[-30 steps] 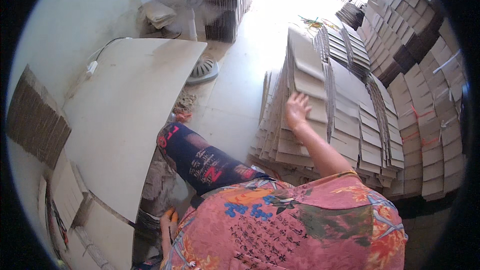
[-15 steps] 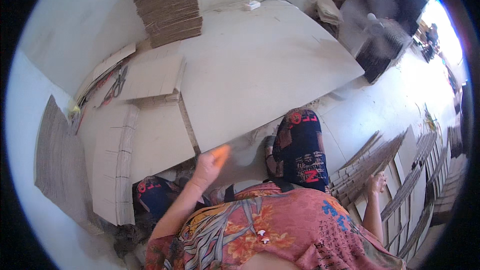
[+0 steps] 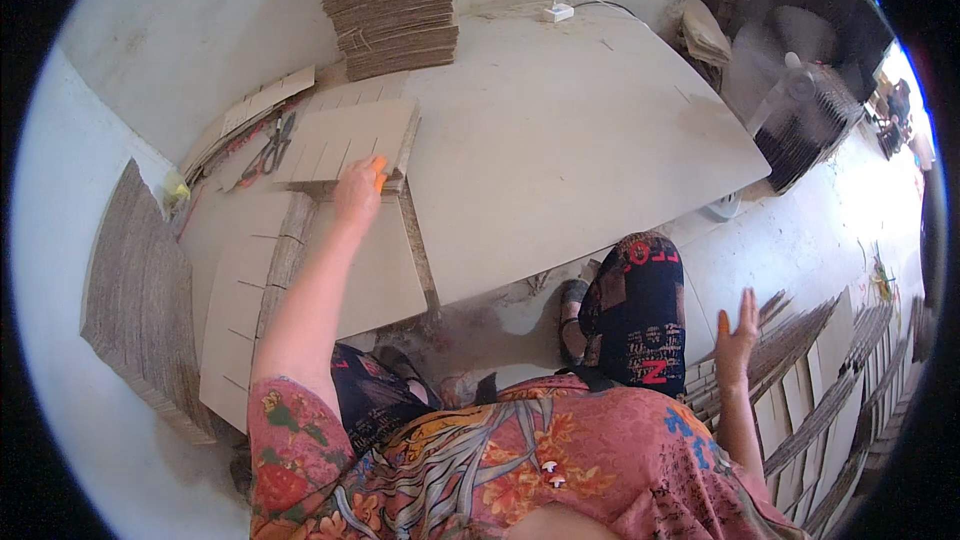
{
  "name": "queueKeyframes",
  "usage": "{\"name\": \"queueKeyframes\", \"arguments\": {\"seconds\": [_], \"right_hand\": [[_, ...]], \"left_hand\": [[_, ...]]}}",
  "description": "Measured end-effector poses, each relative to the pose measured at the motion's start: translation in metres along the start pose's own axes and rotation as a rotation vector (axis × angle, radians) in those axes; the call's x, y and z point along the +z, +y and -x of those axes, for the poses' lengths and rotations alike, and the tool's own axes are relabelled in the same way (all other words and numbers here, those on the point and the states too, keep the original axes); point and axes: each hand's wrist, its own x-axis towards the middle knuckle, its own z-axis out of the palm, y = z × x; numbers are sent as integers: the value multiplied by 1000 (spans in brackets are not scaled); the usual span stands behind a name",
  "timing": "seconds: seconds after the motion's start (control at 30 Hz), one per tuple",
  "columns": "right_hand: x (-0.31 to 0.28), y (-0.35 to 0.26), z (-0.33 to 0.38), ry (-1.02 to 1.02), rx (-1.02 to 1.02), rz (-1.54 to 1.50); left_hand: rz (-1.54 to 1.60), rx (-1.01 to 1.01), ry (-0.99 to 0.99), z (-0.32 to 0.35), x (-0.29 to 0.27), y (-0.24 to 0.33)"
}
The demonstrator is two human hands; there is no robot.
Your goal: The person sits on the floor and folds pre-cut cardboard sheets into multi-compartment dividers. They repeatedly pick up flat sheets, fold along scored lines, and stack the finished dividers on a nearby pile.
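Observation:
My left hand (image 3: pixel 358 198) is at the near edge of a stack of slotted cardboard sheets (image 3: pixel 345 135) on the low table. Its fingers are bent and close together on the top sheet's edge, and an orange cover shows on one finger. To the left of that forearm, more slotted cardboard pieces (image 3: pixel 240 290) stand on edge in a row. My right hand (image 3: pixel 737 345) is raised at the right with its fingers stretched up and nothing in it. An orange cover is on its thumb. Below it are leaning cardboard partitions (image 3: pixel 790 350).
A tall cardboard pile (image 3: pixel 385 10) stands at the back of the pale tabletop (image 3: pixel 560 130), near a white power strip (image 3: pixel 558 12). Scissors (image 3: pixel 272 148) lie left of the sheets. A fan (image 3: pixel 795 80) is at the far right, and another cardboard stack (image 3: pixel 140 290) at the left.
My left hand has moved forward and left from the table's front edge to the stacked sheets. My right hand has risen and its fingers have straightened. The whole view has shifted slightly.

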Motion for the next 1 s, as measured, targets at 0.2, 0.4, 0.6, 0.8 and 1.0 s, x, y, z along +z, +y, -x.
{"name": "queueKeyframes", "arguments": {"seconds": [0.2, 0.4, 0.6, 0.8, 1.0], "right_hand": [[0, -139, -17, -48, -284, -449], [22, -213, -16, -367, -474, -776], [53, -211, 12, -563, -624, -782], [66, -209, 6, -682, -407, -839], [62, -213, -10, -1046, 358, -1576]], "left_hand": [[142, -79, 90, -23, -12, 8], [208, 126, 238, -27, -2, 5], [476, -215, -142, -36, 3, -8], [651, -283, 43, -39, -34, -5], [696, 402, 58, 66, -24, 117]]}}
